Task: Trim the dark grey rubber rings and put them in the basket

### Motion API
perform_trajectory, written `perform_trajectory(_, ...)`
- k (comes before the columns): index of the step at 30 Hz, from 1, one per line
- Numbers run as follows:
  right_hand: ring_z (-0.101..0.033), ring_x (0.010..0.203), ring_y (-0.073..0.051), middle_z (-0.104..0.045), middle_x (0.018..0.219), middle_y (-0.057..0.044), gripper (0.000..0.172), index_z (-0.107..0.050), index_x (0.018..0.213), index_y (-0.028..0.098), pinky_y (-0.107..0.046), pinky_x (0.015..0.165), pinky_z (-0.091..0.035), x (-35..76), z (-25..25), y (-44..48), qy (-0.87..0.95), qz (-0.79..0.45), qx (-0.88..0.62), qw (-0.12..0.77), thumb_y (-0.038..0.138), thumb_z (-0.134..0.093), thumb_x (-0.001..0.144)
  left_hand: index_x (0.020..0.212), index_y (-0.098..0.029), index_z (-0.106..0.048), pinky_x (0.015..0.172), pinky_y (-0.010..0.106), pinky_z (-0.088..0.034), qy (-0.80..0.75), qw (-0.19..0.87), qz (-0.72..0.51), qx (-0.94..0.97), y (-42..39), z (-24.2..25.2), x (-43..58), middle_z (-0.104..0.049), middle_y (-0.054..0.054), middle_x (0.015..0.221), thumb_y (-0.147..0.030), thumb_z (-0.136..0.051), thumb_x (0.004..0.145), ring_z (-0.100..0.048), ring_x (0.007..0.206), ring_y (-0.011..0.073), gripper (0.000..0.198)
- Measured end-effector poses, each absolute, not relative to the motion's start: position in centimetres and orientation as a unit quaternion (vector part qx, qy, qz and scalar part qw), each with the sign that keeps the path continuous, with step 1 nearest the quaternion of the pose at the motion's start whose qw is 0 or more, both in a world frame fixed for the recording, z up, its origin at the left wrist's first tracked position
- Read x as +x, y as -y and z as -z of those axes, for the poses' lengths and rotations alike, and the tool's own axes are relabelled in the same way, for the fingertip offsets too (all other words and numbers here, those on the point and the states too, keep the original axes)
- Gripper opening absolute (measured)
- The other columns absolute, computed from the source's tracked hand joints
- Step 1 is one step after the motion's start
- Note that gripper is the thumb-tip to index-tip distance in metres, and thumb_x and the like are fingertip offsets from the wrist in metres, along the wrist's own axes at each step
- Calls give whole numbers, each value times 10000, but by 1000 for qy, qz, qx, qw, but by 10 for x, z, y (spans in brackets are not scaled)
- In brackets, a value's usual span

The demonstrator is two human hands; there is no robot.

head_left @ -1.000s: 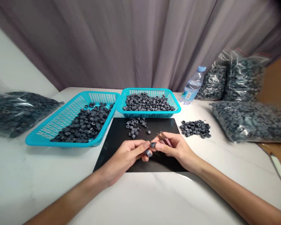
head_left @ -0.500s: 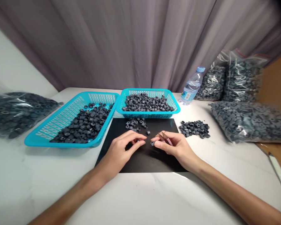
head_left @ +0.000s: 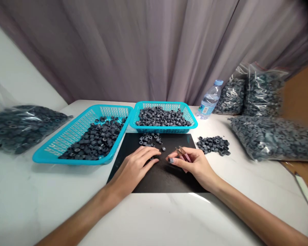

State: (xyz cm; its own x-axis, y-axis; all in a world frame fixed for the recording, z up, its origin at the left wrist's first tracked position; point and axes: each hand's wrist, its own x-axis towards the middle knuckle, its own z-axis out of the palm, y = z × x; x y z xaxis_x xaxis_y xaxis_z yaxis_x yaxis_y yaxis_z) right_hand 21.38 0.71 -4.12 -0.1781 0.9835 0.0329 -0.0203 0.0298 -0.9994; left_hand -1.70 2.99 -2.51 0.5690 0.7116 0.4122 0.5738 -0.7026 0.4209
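My right hand (head_left: 192, 164) pinches a small dark grey cylindrical piece (head_left: 170, 160) between thumb and forefinger. Tucked in the same hand is a pair of pinkish tweezers (head_left: 184, 155), its tips pointing up and left. My left hand (head_left: 137, 164) hovers low over a black mat (head_left: 166, 181), palm down, thumb and fingertips slightly apart. Something dark shows between them, but I cannot tell whether it is touched. One loose grey piece (head_left: 163, 149) lies between the hands. Behind my left fingers is a small cluster of grey pieces (head_left: 149, 137).
Two blue baskets, one at left (head_left: 66, 133) and one at back (head_left: 166, 129), hold many grey pieces. Right of the mat lies a pile of pieces (head_left: 213, 145). A water bottle (head_left: 209, 100) and filled bags (head_left: 274, 138) stand beyond it; another bag (head_left: 28, 124) is left.
My left hand has flattened and its fingers reach lower over the mat. The piece in my right hand is turned and shows more plainly. The whole view has shifted slightly.
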Motion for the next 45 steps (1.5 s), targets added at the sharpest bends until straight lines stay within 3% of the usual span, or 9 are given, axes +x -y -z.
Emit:
perform_trajectory(8,-388,507,-87,-573,635,25,299,-783,870,179,-234,446,-302,213,41,-4,546,-556,-428,459,452,-843,761,1247,-232,-662,1007,370,-536,-334,121,-349,867,-15,19,-11,-667,68,1171,-307,-684,943,-655,1102,216,313)
perform_trajectory(11,-387,500,-81,-558,631,35,295,-761,866,179,-233,454,-306,212,40,-2,540,-565,-419,463,443,-846,762,1279,-233,-650,979,313,-544,-294,164,-381,861,-7,20,-5,-678,58,1150,-230,-714,922,-671,1065,184,363)
perform_trajectory(18,-370,507,-80,-492,603,52,298,-731,852,173,-225,454,-324,209,35,3,537,-586,-399,457,444,-832,781,1154,-240,-720,907,274,-549,-300,213,-441,819,-2,21,2,-726,25,1054,-128,-723,900,-688,966,155,277)
perform_trajectory(25,-400,556,-88,-573,728,19,329,-654,909,187,-220,466,-324,208,39,2,533,-563,-416,475,472,-797,825,1031,-202,-749,809,227,-553,-333,260,-455,783,2,18,5,-700,15,945,-136,-763,865,-674,861,128,179)
perform_trajectory(31,-517,702,-139,-625,886,-51,416,-672,928,181,-264,591,-420,214,36,11,630,-412,-431,497,467,-404,1069,1010,-210,-755,839,240,-562,-363,268,-454,769,2,16,5,-721,22,1018,-170,-782,850,-686,894,137,167)
perform_trajectory(35,-582,855,-174,-618,943,-59,305,-671,1202,191,-302,761,-482,216,33,13,736,-264,-402,476,315,-422,1078,1030,-233,-740,882,229,-584,-399,347,-451,719,3,17,5,-770,-10,1025,-195,-763,868,-729,876,127,168)
perform_trajectory(38,-560,765,-156,-587,885,-38,329,-615,1351,188,-279,690,-482,218,36,9,780,-183,-384,459,238,-509,1044,997,-238,-748,847,206,-592,-414,376,-462,688,2,17,4,-772,-26,961,-215,-775,856,-731,848,124,145)
perform_trajectory(41,-517,659,-127,-546,844,-17,371,-593,1396,196,-247,582,-452,220,41,6,792,-140,-373,462,204,-546,1028,1003,-245,-771,840,202,-590,-419,406,-466,666,1,15,4,-775,-20,964,-240,-789,845,-727,851,129,159)
perform_trajectory(45,-517,642,-123,-551,844,-21,413,-580,1428,206,-245,566,-445,220,40,7,791,-75,-374,479,173,-567,1017,996,-257,-802,875,204,-595,-417,473,-466,621,1,9,5,-796,-17,975,-250,-808,827,-744,902,146,169)
